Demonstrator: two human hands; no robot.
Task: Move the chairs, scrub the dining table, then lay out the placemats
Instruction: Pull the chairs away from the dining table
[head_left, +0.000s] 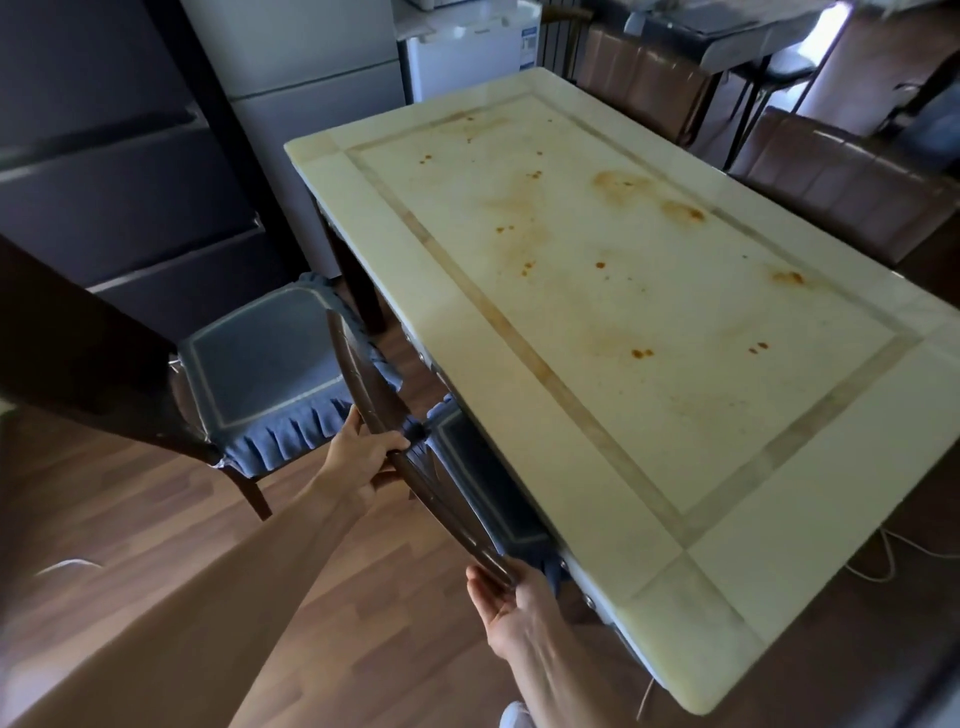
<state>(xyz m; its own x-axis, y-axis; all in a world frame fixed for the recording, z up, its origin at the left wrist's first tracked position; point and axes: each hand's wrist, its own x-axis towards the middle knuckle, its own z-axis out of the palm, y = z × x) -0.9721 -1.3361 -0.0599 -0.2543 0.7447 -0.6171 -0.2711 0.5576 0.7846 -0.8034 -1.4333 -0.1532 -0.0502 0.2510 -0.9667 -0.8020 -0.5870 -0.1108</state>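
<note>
Wood plank floor (156, 519), dim room. Grey fridge (311, 67) and white freezer (467, 57) at the far end. Dark cabinet (104, 156) far left. Bright daylight top right over a second table (753, 26). White cable (878, 556) on the floor.

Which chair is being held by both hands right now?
The dark wooden chair tucked under the table's near long edge: left hand and right hand grip its curved top rail. The blue-cushioned chair beside it and the brown chairs opposite are untouched.
</note>
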